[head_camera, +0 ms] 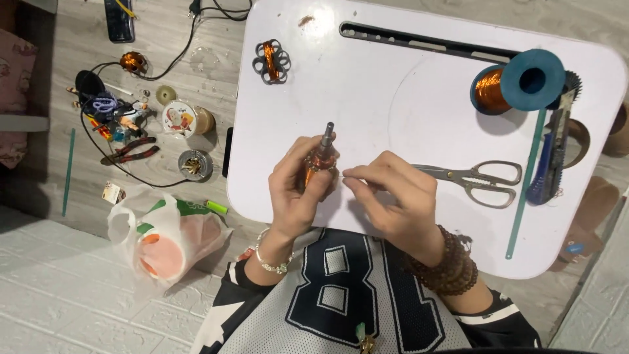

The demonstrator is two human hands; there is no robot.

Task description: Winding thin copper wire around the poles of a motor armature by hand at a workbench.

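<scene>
Hands winding a rotor [319, 157] over the desk [406, 124].
Left hand [298, 190] fingers wrap one rotor; right hand [393, 196] fingers pinch closed beside it, one scissors [478, 180] near.

A copper-wound motor rotor [319, 160] with a dull grey metal shaft is gripped by the left hand [298, 190], above the smooth, matt white plastic lap table [393, 98]. On the table, right of the rotor, brushed steel scissors [478, 180] are seen; farther right, glossy copper wire is wound on a matt teal plastic spool [517, 85]. Polished brown wooden beads [452, 265] are worn below the right hand [396, 196].
</scene>
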